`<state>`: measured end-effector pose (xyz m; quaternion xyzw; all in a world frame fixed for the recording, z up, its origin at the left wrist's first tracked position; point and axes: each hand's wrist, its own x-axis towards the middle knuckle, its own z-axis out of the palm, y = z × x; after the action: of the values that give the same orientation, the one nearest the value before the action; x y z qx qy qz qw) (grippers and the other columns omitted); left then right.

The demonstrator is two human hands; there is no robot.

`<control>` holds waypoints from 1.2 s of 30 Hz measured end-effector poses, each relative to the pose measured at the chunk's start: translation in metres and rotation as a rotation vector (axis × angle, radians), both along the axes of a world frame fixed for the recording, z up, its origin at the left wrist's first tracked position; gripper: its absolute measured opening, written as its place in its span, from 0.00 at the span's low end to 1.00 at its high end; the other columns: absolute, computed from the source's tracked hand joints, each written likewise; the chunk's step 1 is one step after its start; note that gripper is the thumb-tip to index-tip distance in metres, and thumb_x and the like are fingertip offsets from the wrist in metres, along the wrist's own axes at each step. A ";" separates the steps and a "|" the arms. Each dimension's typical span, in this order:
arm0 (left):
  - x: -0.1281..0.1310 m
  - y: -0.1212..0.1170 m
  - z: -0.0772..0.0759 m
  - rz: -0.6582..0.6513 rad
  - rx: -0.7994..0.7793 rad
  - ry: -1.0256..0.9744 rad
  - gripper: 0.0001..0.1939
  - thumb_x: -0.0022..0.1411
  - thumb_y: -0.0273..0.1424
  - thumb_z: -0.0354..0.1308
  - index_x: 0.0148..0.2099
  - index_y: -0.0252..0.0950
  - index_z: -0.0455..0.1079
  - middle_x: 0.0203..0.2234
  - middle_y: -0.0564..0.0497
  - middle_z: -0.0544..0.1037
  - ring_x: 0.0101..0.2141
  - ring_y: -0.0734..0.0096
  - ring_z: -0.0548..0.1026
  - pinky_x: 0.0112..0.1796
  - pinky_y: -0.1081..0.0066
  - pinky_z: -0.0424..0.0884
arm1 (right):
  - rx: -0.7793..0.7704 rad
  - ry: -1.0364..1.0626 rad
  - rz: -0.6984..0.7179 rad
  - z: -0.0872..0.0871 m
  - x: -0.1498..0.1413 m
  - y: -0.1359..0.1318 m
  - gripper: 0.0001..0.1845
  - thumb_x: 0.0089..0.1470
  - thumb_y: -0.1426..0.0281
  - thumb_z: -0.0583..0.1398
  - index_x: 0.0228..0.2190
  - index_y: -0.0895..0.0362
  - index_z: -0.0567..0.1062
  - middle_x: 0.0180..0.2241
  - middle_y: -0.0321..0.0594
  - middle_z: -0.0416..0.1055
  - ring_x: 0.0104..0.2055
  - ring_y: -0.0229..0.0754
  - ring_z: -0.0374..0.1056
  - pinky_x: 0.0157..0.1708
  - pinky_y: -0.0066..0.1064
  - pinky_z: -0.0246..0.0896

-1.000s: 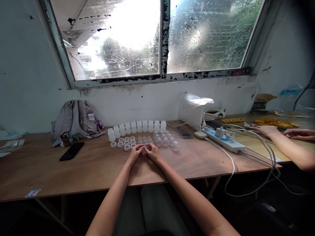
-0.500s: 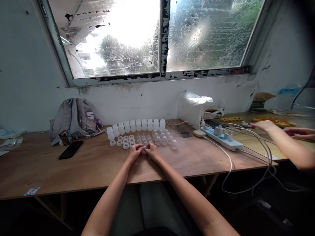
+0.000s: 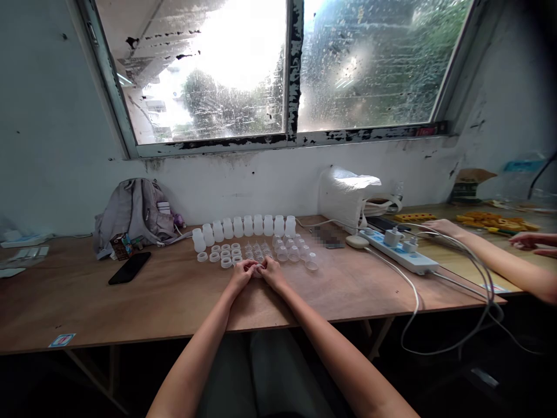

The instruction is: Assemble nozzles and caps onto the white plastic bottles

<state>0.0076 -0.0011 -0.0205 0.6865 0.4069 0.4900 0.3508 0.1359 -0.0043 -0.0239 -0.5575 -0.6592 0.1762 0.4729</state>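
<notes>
My left hand (image 3: 242, 274) and my right hand (image 3: 271, 273) meet close to the table's front, fingers pinched around a small whitish bottle ring (image 3: 257, 274). The fingers cover most of it, so whether a teat sits in it I cannot tell. Just beyond my hands stand several clear bottle teats (image 3: 258, 249). Left of these lie several white screw rings (image 3: 214, 256), some partly behind my left hand. Clear domed caps (image 3: 293, 253) are grouped to the right. Behind everything, a row of frosted baby bottles (image 3: 237, 226) stands upright and without tops.
A phone (image 3: 129, 268), a small carton (image 3: 121, 246) and a grey backpack (image 3: 136, 212) are at left. At right are a white bag (image 3: 340, 197), a power strip (image 3: 400, 251) with looping cables, and a co-worker's arm (image 3: 483, 252) beside yellow parts (image 3: 500, 222).
My hands keep their pinch on the ring with little visible change. The view has shifted slightly, moving everything a bit right and down. The co-worker's near hand has moved left.
</notes>
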 end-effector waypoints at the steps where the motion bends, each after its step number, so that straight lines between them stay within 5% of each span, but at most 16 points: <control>1: 0.000 -0.001 0.001 0.001 0.007 0.003 0.10 0.49 0.29 0.53 0.33 0.31 0.71 0.23 0.49 0.74 0.21 0.75 0.70 0.24 0.75 0.68 | 0.002 0.005 -0.003 0.000 0.000 0.000 0.06 0.37 0.72 0.55 0.16 0.56 0.60 0.16 0.31 0.60 0.21 0.34 0.57 0.22 0.24 0.48; 9: 0.001 -0.004 0.003 0.050 -0.004 -0.041 0.09 0.50 0.29 0.53 0.33 0.33 0.71 0.26 0.49 0.75 0.23 0.75 0.70 0.26 0.75 0.69 | 0.001 0.087 0.040 0.003 0.003 -0.001 0.05 0.37 0.69 0.57 0.19 0.57 0.64 0.18 0.33 0.63 0.22 0.35 0.58 0.23 0.25 0.52; 16: -0.002 0.009 -0.008 0.126 -0.132 -0.184 0.07 0.54 0.27 0.50 0.36 0.31 0.67 0.27 0.48 0.73 0.24 0.75 0.71 0.23 0.74 0.71 | -0.046 0.182 0.164 0.007 0.012 -0.002 0.16 0.47 0.60 0.50 0.32 0.59 0.69 0.26 0.38 0.69 0.23 0.34 0.63 0.24 0.25 0.58; 21: -0.003 0.007 -0.004 0.126 -0.191 -0.243 0.10 0.56 0.31 0.48 0.38 0.31 0.66 0.29 0.48 0.72 0.25 0.76 0.72 0.25 0.75 0.71 | -0.062 0.150 0.241 0.004 0.009 0.000 0.10 0.41 0.64 0.57 0.25 0.59 0.72 0.23 0.36 0.69 0.24 0.35 0.63 0.25 0.26 0.58; 32: -0.005 0.003 0.000 0.158 -0.200 -0.120 0.19 0.56 0.42 0.45 0.38 0.32 0.67 0.12 0.56 0.67 0.11 0.77 0.65 0.13 0.79 0.60 | -0.113 0.204 0.290 0.000 0.008 0.001 0.11 0.43 0.64 0.55 0.19 0.59 0.68 0.14 0.32 0.63 0.15 0.31 0.57 0.18 0.22 0.52; 36: -0.003 0.004 0.000 0.179 -0.229 -0.110 0.18 0.55 0.42 0.47 0.38 0.33 0.66 0.15 0.55 0.70 0.12 0.76 0.67 0.14 0.78 0.63 | -0.118 0.243 0.274 0.000 0.009 0.001 0.13 0.43 0.62 0.54 0.18 0.59 0.67 0.13 0.32 0.63 0.14 0.31 0.56 0.16 0.22 0.51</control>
<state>0.0048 0.0025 -0.0207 0.5751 0.4998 0.5068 0.4034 0.1446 -0.0028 -0.0239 -0.4638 -0.6555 0.3433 0.4873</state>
